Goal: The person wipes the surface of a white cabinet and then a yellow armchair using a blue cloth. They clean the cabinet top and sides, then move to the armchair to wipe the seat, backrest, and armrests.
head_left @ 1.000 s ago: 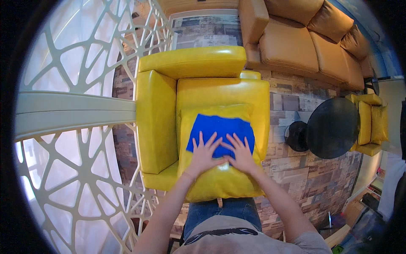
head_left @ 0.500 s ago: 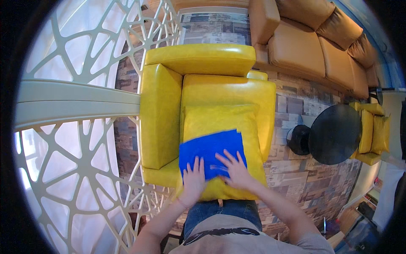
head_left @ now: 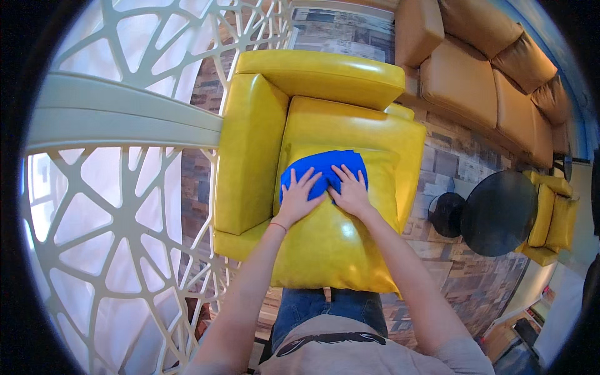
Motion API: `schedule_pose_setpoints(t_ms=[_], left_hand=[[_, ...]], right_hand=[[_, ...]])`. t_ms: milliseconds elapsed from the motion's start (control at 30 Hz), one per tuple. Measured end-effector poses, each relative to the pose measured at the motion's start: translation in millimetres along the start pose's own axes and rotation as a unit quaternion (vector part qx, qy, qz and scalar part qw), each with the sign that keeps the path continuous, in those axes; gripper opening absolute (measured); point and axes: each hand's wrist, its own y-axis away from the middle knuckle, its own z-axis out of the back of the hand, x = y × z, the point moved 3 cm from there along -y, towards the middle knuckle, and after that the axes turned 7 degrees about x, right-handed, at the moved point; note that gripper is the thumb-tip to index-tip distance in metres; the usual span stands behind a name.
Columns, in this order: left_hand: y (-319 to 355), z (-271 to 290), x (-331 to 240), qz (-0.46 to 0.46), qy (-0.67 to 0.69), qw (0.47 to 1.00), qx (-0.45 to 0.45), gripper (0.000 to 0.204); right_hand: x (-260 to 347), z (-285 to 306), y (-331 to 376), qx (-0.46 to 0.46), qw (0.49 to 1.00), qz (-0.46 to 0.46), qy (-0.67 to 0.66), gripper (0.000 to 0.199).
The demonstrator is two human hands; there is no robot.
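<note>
1. Nearest to the camera is the person's own body; a beige shirt fills the lower edge, and blue jeans show just above it, touching the front edge of the seat.
2. Two bare forearms rise from the lower edge over the yellow cushion; the left wrist carries a thin red band.
3. The left hand lies flat, palm down, its fingers spread apart; the fingertips rest on the blue cloth and the heel of the hand on the cushion; the grip pinches nothing.
4. The right hand lies just beside it, also flat with spread fingers, pressing the near edge of the cloth; it holds nothing closed either.
5. The blue cloth lies on the yellow cushion, in the middle of the seat of the yellow armchair; its far part is free of the hands, and it looks a little bunched.
6. To the left of the armchair stands a white lattice screen, close to the armrest.
7. To the right, on the patterned floor, stands a round black table with a small black stool next to it; a second yellow chair is behind the table.
8. Farthest away, at the upper right, is a tan leather sofa.
</note>
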Motion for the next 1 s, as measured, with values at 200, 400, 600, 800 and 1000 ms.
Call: schedule_pose_setpoints(t_ms=[200,400,600,800,1000], left_hand=[[94,-32,40,-0.032,0.156,0.984,-0.079,0.076],[210,-52,-34,0.05,-0.032,0.998,-0.014,0.085],[149,-59,-80,-0.086,-0.097,0.989,0.07,0.094],[28,-28,-76,-0.104,-0.146,0.983,0.044,0.079],[-73,-31,-33,-0.019,-0.169,0.984,0.058,0.066]], right_hand=[[82,-2,49,0.061,0.991,0.1,0.062,0.057],[115,5,175,0.126,0.984,0.126,0.027,0.083],[57,14,216,0.095,0.994,-0.024,0.048,0.084],[8,23,133,-0.035,0.992,-0.111,-0.052,0.064],[-57,8,21,-0.035,0.993,-0.112,-0.01,0.051]])
